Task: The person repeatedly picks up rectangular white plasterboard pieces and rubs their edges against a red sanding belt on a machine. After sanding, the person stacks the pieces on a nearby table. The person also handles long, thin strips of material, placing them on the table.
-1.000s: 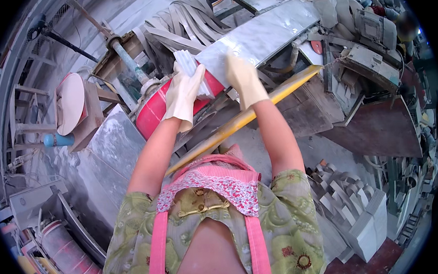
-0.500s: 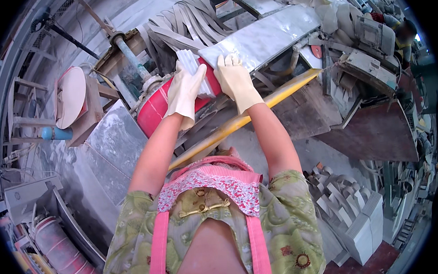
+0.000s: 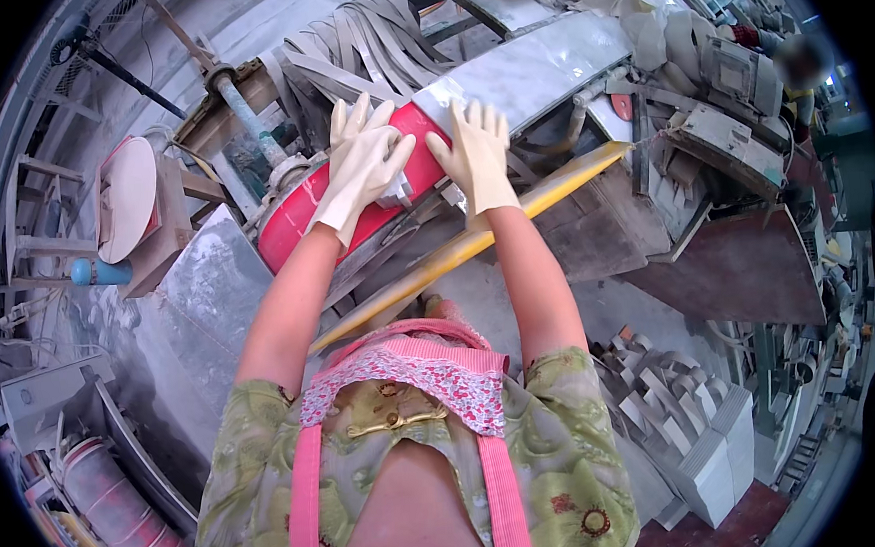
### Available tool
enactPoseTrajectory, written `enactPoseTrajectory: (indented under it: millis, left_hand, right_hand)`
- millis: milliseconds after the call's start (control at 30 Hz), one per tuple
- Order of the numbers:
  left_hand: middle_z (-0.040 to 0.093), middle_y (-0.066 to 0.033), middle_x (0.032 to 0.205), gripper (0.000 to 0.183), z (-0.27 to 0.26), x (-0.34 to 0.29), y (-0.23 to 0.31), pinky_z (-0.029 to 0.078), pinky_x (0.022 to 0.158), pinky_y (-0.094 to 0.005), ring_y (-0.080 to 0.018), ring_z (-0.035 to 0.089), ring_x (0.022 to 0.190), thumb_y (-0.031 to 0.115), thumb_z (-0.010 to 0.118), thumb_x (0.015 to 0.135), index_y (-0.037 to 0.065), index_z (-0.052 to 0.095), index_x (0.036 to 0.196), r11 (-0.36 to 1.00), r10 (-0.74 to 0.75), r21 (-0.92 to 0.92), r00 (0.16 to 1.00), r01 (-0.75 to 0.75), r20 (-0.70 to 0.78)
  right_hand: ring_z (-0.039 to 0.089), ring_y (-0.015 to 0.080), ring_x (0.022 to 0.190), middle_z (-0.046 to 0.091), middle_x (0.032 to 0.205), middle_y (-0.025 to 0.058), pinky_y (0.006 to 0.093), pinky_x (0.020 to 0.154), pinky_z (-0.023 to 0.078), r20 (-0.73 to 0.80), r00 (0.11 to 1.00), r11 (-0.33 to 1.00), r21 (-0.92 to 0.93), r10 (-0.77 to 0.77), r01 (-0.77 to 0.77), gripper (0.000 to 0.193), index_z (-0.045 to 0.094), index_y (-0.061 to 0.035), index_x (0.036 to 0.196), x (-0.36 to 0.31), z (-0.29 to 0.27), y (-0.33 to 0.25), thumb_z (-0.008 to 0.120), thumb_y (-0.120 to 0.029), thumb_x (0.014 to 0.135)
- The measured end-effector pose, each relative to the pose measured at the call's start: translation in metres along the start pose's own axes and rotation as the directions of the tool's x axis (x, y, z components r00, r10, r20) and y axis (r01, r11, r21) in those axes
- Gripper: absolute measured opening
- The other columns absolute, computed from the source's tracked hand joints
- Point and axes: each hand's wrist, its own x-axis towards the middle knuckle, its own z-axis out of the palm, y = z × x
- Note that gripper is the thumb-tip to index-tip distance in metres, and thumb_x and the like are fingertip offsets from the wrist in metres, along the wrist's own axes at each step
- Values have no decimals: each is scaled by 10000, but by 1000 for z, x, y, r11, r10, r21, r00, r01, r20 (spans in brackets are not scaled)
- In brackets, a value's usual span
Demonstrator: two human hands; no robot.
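Observation:
My left hand, in a cream rubber glove, lies over a red belt-like surface with its fingers stretched and apart. Under its palm edge shows a bit of whitish stacked strips; the hand hides the rest. To its right, my right hand, gloved alike, has its fingers extended. Its thumb is by the red surface's right end, and its fingertips are over the near edge of a shiny grey-white plate. Neither hand is closed around anything.
A yellow bar runs slantwise below my forearms. Behind the red surface hang grey strips. Bundled pale strips stand at lower right, a ribbed cylinder at lower left. Another person is at far right.
My left fingers have spread, and the white strips that stood out beside that hand are now mostly hidden beneath it. The right hand's fingers have straightened from a curled pose.

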Motion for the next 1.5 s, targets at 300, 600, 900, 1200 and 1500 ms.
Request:
enactPoseTrajectory:
  millis: [300, 600, 900, 1200, 1500]
  left_hand:
    - [642, -179, 1441, 391, 7, 3, -2, 143, 1284, -577, -466, 381, 1498, 387, 592, 1007, 57, 803, 1008, 996, 0, -85, 999, -3, -34]
    - [477, -150, 1613, 498, -13, 18, -1, 193, 1279, -564, -393, 394, 1511, 377, 427, 1089, 146, 556, 1511, 943, 211, 264, 978, -202, -6]
    - [716, -127, 1286, 303, -15, 20, -10, 233, 1259, -563, -404, 475, 1447, 305, 626, 1001, 48, 786, 1010, 995, 102, -2, 989, -103, 103]
    - [664, -142, 1398, 323, -18, 21, -8, 230, 1261, -561, -407, 460, 1463, 284, 603, 1012, 95, 743, 1233, 991, 136, -19, 983, -135, 121]
    - [590, -180, 1486, 421, -19, 26, 3, 259, 1257, -543, -368, 444, 1478, 255, 534, 1057, 87, 603, 1437, 961, 252, 81, 957, -265, 144]
  right_hand:
    - [650, 471, 1116, 670, 1230, 309, 524, 998, 507, 213, 975, 997, 7, -72, 72, 519, 553, -61, 1448, 27, -6, 28, 549, -398, 1053]
    - [646, 512, 971, 663, 923, 328, 547, 847, 508, 75, 993, 516, 849, 96, -114, 274, 626, 40, 922, -6, -16, -53, 526, -196, 1019]
    - [472, 482, 1382, 504, 1517, 285, 567, 1193, 332, -73, 993, 990, -113, -94, 85, 745, 495, -37, 1526, 31, 11, 81, 620, -523, 975]
    - [677, 484, 1034, 708, 1059, 307, 548, 873, 554, 90, 992, 929, 351, 93, -119, 405, 700, 4, 1140, 62, -22, 73, 514, -349, 1065]
    - [616, 511, 1054, 682, 1069, 309, 515, 952, 499, 105, 989, 525, 839, 108, -146, 324, 665, 22, 1110, 4, -25, -30, 497, -246, 1040]
